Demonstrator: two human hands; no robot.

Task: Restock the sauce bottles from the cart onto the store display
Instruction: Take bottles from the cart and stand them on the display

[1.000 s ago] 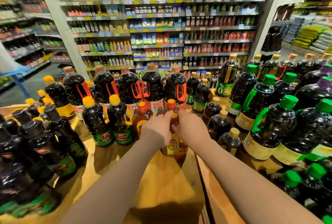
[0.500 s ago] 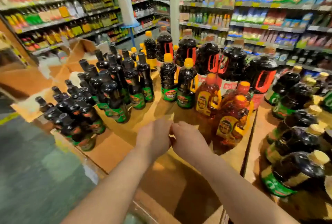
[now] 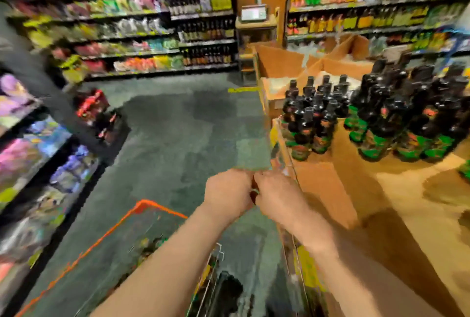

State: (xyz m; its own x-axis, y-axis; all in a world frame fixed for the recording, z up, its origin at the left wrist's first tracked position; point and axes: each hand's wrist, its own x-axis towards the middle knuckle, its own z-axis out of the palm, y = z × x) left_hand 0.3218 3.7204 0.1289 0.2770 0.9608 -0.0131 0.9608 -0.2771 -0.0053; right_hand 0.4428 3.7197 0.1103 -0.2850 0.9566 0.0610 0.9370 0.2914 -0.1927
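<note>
Sauce bottles (image 3: 307, 123) on display (image 3: 396, 189); left hand (image 3: 229, 193), right hand (image 3: 277, 197) touching, fingers curled, grip unclear through blur

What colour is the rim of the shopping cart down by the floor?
Orange. The cart rim shows best in the head view, lower left, though the picture is blurred.

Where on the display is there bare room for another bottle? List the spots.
Bare brown display top lies in front of the green-labelled bottles, right of both hands. Another bare strip separates them from the small dark bottles. The back is crowded.
</note>
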